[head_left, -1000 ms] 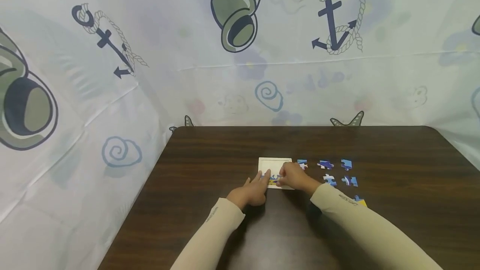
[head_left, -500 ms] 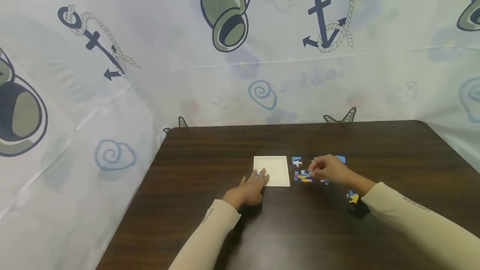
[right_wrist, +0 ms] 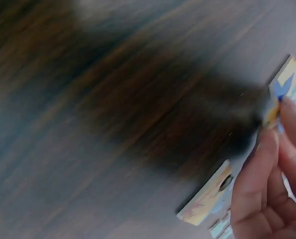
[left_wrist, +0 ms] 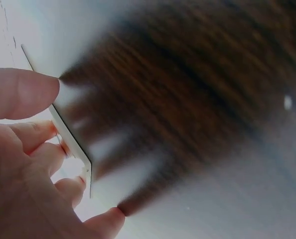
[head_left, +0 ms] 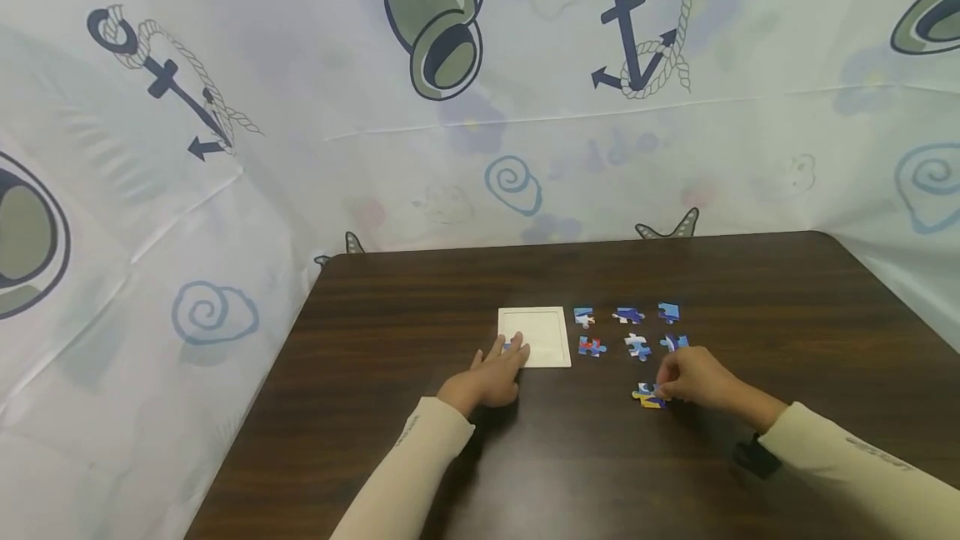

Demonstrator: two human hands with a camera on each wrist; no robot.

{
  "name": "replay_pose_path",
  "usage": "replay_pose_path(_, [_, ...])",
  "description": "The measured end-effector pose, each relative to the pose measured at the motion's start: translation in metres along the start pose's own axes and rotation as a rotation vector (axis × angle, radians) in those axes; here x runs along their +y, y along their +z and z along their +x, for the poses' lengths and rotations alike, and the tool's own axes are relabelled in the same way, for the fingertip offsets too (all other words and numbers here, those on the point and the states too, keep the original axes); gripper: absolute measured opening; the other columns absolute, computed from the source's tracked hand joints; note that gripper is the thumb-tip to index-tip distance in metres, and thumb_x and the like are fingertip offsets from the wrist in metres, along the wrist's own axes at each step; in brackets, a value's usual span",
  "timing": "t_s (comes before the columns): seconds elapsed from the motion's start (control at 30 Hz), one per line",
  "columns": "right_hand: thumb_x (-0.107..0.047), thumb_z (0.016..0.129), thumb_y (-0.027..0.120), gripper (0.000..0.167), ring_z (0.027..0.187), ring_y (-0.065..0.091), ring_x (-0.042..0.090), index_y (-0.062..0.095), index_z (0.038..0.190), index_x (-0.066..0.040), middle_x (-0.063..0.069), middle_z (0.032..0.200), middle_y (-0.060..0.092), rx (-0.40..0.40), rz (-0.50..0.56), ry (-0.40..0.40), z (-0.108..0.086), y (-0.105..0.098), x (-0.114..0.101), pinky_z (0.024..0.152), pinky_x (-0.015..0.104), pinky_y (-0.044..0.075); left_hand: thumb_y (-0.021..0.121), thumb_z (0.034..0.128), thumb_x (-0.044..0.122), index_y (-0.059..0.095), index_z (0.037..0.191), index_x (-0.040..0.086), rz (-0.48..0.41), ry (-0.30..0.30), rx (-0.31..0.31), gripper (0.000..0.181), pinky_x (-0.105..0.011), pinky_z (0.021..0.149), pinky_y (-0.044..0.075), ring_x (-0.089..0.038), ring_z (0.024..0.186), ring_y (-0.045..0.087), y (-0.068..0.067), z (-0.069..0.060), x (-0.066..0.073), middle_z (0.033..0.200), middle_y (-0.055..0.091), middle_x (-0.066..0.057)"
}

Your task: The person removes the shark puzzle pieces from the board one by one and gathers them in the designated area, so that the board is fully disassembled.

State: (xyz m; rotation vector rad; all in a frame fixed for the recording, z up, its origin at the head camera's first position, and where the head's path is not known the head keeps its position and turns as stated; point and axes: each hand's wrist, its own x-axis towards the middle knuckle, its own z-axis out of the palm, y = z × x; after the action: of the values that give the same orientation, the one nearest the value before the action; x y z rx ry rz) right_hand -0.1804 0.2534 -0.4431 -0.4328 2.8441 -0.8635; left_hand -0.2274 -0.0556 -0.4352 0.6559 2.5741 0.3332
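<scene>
A square cream puzzle tray (head_left: 546, 332) with a shallow rim lies on the brown table. My left hand (head_left: 491, 380) rests on its lower left corner with fingers spread; the left wrist view shows fingertips on the tray (left_wrist: 71, 137) and the thumb beside it. A bit of blue shows by those fingers. My right hand (head_left: 697, 377) pinches a small jigsaw piece (right_wrist: 271, 113) low over the table. Directly beside it is a yellow-and-blue jigsaw piece (head_left: 645, 396). Another yellow piece (right_wrist: 208, 196) lies below the right hand in the right wrist view.
Several blue-and-white jigsaw pieces sit in two rows right of the tray, among them a corner-side piece (head_left: 669, 312) and a red-and-blue piece (head_left: 592, 347). A patterned cloth (head_left: 435, 190) hangs behind the table (head_left: 420, 298).
My right hand has moved from the tray to the right and toward me, carrying yellow-and-blue pieces out of it. The left hand stays on the tray. The head view has shifted slightly.
</scene>
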Motion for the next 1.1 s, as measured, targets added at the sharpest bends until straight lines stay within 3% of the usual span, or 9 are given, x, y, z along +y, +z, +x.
replay_pose_path(0.33, [-0.007,0.077,0.074,0.016,0.056,0.044,0.004,0.060,0.069,-0.007,-0.003,0.062,0.058,0.059,-0.088,-0.015,0.004,-0.002,-0.004,0.048,0.019,0.037,0.047,0.0918,0.005,0.021,0.152,0.013,0.015,-0.003,0.009,0.066,-0.057,0.120,0.011,-0.029,0.152,0.002,-0.003,0.000,0.001,0.163,0.006,-0.004])
replay_pose_path(0.57, [-0.007,0.075,0.076,0.018,0.052,0.044,0.001,0.059,0.069,-0.006,-0.002,0.062,0.058,0.062,-0.110,-0.093,0.013,-0.002,-0.010,0.047,0.017,0.038,0.051,0.0904,0.005,0.022,0.152,0.012,0.025,0.003,0.008,0.068,-0.058,0.119,0.014,-0.029,0.151,0.006,-0.006,0.001,-0.001,0.163,0.010,-0.004])
replay_pose_path(0.7, [-0.008,0.078,0.073,0.014,0.056,0.046,0.002,0.061,0.072,-0.007,-0.002,0.064,0.059,0.063,-0.155,-0.144,0.032,0.005,-0.036,0.051,0.017,0.039,0.055,0.0888,0.006,0.015,0.153,0.009,-0.042,0.029,0.055,0.076,-0.058,0.117,0.020,-0.031,0.150,0.014,-0.008,0.003,-0.003,0.161,0.019,-0.006])
replay_pose_path(0.8, [-0.006,0.078,0.073,0.010,0.059,0.049,0.006,0.063,0.075,-0.005,0.001,0.066,0.060,0.105,-0.211,-0.261,0.052,0.018,-0.063,0.054,0.019,0.042,0.058,0.0854,0.002,0.009,0.152,0.004,-0.102,0.068,0.132,0.083,-0.050,0.115,0.031,-0.031,0.145,0.029,-0.008,0.007,-0.005,0.156,0.030,-0.014])
replay_pose_path(0.9, [-0.006,0.078,0.072,0.009,0.065,0.056,0.013,0.067,0.082,0.000,0.006,0.072,0.064,0.144,-0.238,-0.419,0.078,0.038,-0.092,0.060,0.022,0.046,0.058,0.0801,-0.006,0.003,0.151,-0.001,-0.103,0.086,0.217,0.090,-0.039,0.100,0.045,-0.030,0.125,0.052,-0.008,0.010,-0.011,0.140,0.049,-0.022])
replay_pose_path(0.97, [-0.007,0.079,0.071,0.014,0.070,0.059,0.018,0.068,0.088,0.003,0.010,0.077,0.065,0.148,-0.239,-0.467,0.092,0.052,-0.107,0.063,0.025,0.049,0.057,0.0784,-0.009,-0.001,0.151,-0.003,-0.101,0.088,0.248,0.093,-0.037,0.093,0.047,-0.029,0.116,0.057,-0.007,0.011,-0.014,0.135,0.053,-0.023])
replay_pose_path(1.03, [-0.012,0.082,0.071,0.021,0.073,0.058,0.020,0.069,0.093,0.005,0.013,0.082,0.064,0.125,-0.223,-0.422,0.104,0.065,-0.118,0.066,0.028,0.050,0.057,0.0784,-0.012,-0.005,0.150,-0.002,-0.106,0.090,0.256,0.095,-0.037,0.088,0.047,-0.028,0.110,0.059,-0.006,0.012,-0.016,0.133,0.055,-0.023])
replay_pose_path(1.1, [-0.017,0.084,0.070,0.026,0.074,0.054,0.020,0.068,0.095,0.006,0.014,0.086,0.061,0.101,-0.208,-0.301,0.113,0.076,-0.126,0.068,0.031,0.050,0.056,0.0797,-0.012,-0.007,0.150,-0.002,-0.122,0.094,0.250,0.096,-0.036,0.090,0.047,-0.026,0.113,0.058,-0.005,0.013,-0.017,0.140,0.050,-0.022])
